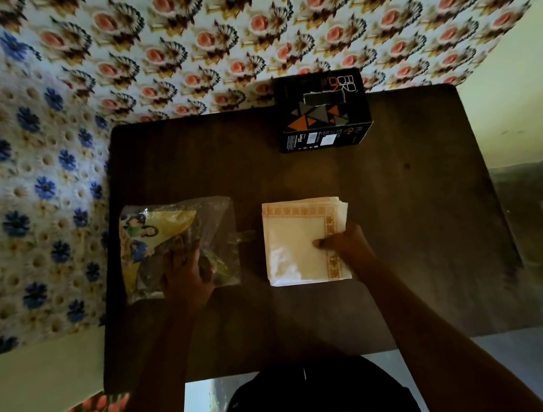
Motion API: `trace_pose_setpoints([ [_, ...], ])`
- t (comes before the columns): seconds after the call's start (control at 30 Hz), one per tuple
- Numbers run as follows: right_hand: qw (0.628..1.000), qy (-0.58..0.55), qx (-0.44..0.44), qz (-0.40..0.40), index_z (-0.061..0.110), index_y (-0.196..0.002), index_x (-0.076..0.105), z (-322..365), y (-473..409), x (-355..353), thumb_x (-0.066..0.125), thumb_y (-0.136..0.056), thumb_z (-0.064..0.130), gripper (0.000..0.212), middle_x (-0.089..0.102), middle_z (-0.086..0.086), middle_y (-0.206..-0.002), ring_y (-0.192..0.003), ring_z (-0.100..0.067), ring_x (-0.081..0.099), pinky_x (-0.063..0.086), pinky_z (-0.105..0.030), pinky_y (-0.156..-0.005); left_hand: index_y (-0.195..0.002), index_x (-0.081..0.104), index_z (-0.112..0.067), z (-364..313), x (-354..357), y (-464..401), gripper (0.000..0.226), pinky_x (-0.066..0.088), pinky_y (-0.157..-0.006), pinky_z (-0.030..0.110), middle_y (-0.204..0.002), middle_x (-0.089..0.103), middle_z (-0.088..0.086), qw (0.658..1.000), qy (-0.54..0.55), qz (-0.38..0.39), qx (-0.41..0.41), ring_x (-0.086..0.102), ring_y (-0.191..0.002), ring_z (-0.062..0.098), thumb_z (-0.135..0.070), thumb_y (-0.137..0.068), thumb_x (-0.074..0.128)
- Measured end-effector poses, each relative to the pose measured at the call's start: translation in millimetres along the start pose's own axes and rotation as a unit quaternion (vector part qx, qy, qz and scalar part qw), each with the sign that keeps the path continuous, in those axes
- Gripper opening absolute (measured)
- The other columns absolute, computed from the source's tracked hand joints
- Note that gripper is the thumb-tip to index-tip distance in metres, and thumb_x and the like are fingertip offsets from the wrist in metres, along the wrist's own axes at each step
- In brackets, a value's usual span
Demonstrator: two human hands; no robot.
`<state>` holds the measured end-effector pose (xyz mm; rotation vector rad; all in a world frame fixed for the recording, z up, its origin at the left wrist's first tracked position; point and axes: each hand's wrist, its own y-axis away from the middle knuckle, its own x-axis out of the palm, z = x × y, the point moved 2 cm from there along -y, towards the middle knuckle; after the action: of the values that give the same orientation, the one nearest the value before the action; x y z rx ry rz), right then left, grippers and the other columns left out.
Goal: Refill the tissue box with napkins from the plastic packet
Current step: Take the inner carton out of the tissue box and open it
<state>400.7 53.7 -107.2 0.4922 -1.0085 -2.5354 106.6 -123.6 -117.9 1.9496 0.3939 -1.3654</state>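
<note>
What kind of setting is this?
Probably a home room, not a lab: a small dark wooden table against floral patterned cloth, with a tissue box and napkin stack on it.

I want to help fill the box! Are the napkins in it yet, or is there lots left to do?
Not yet. Done: the napkins are out of the plastic packet, stacked on the table. In hand: the right hand grips the stack, the left hand rests on the packet. Left: putting them into the tissue box, which stands apart at the back.
</note>
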Motion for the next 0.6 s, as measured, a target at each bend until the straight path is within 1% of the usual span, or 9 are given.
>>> trace_pose_setpoints([
  [0.03, 1.000, 0.012, 0.003, -0.013, 0.011, -0.107, 0.073, 0.5, 0.5, 1.3, 0.088, -0.063, 0.022, 0.048, 0.078, -0.009, -0.104, -0.096, -0.027, 0.075, 0.060, -0.055, -0.087, -0.156, 0.031, -0.029, -0.5, -0.9, 0.8, 0.076, 0.030, -0.114, 0.063, -0.168, 0.017, 0.008, 1.000, 0.010, -0.004, 0.000, 0.020, -0.151, 0.040, -0.042, -0.089, 0.067],
  [0.1, 0.997, 0.053, 0.001, -0.054, 0.009, -0.113, 0.070, 3.6, 7.5, 4.1, 0.087, -0.070, 0.019, 0.048, 0.076, -0.009, -0.108, -0.097, -0.026, 0.074, 0.061, -0.050, -0.087, -0.155, 0.033, -0.021, -4.9, -4.9, 5.8, 0.076, 0.034, -0.114, 0.060, -0.166, 0.023, 0.012, 0.998, 0.050, -0.030, 0.008, 0.025, -0.150, 0.038, -0.036, -0.089, 0.069],
  [0.2, 0.991, 0.092, -0.028, -0.091, 0.010, -0.121, 0.063, 7.1, 19.1, 2.2, 0.086, -0.073, 0.019, 0.053, 0.073, -0.007, -0.111, -0.097, -0.026, 0.073, 0.063, -0.047, -0.079, -0.148, 0.042, -0.011, -20.2, -11.7, 18.5, 0.065, 0.042, -0.110, 0.056, -0.156, 0.040, 0.015, 0.984, 0.132, -0.110, 0.042, 0.039, -0.143, 0.035, -0.023, -0.090, 0.069],
  [0.27, 0.986, 0.116, -0.054, -0.108, 0.014, -0.122, 0.061, 5.9, 25.6, -1.9, 0.087, -0.070, 0.029, 0.061, 0.072, -0.004, -0.112, -0.098, -0.024, 0.072, 0.063, -0.049, -0.080, -0.143, 0.047, -0.013, -35.3, -17.1, 28.2, 0.057, 0.046, -0.107, 0.052, -0.149, 0.048, 0.013, 0.971, 0.168, -0.154, 0.067, 0.046, -0.137, 0.032, -0.019, -0.090, 0.068],
  [0.33, 0.979, 0.148, -0.084, -0.115, 0.017, -0.123, 0.060, 6.4, 28.3, -7.6, 0.084, -0.073, 0.035, 0.058, 0.072, -0.002, -0.113, -0.101, -0.022, 0.071, 0.061, -0.047, -0.085, -0.138, 0.053, -0.011, -54.1, -20.1, 36.3, 0.050, 0.049, -0.105, 0.047, -0.140, 0.056, 0.011, 0.960, 0.188, -0.180, 0.107, 0.051, -0.130, 0.029, -0.016, -0.090, 0.067],
  [0.43, 0.975, 0.152, -0.108, -0.119, 0.016, -0.123, 0.062, 15.1, 37.5, -15.9, 0.080, -0.083, 0.025, 0.045, 0.071, -0.003, -0.116, -0.104, -0.020, 0.069, 0.058, -0.040, -0.088, -0.135, 0.055, -0.009, -83.4, -23.1, 43.9, 0.045, 0.053, -0.101, 0.041, -0.135, 0.060, 0.010, 0.948, 0.212, -0.174, 0.164, 0.056, -0.127, 0.025, -0.015, -0.092, 0.066],
  [0.47, 0.975, 0.151, -0.111, -0.120, 0.014, -0.126, 0.061, 18.6, 39.0, -20.3, 0.079, -0.085, 0.022, 0.045, 0.070, -0.003, -0.118, -0.105, -0.020, 0.068, 0.057, -0.040, -0.090, -0.135, 0.056, -0.010, -93.6, -24.5, 43.4, 0.044, 0.053, -0.101, 0.040, -0.135, 0.060, 0.009, 0.946, 0.218, -0.165, 0.175, 0.056, -0.127, 0.024, -0.017, -0.093, 0.065],
  [0.53, 0.973, 0.150, -0.114, -0.130, 0.013, -0.132, 0.059, 24.3, 39.0, -27.4, 0.078, -0.086, 0.021, 0.050, 0.067, -0.004, -0.124, -0.107, -0.021, 0.066, 0.058, -0.046, -0.092, -0.135, 0.055, -0.011, -111.1, -26.5, 40.8, 0.042, 0.053, -0.101, 0.038, -0.136, 0.060, 0.007, 0.945, 0.226, -0.145, 0.187, 0.057, -0.126, 0.022, -0.019, -0.095, 0.063],
  [0.6, 0.979, 0.114, -0.106, -0.134, 0.013, -0.131, 0.058, 32.3, 33.8, -36.7, 0.078, -0.086, 0.017, 0.049, 0.064, -0.003, -0.124, -0.103, -0.019, 0.065, 0.060, -0.045, -0.087, -0.135, 0.053, -0.011, -130.9, -30.2, 33.9, 0.041, 0.055, -0.098, 0.036, -0.134, 0.059, 0.006, 0.941, 0.241, -0.127, 0.200, 0.058, -0.123, 0.021, -0.019, -0.095, 0.061],
])
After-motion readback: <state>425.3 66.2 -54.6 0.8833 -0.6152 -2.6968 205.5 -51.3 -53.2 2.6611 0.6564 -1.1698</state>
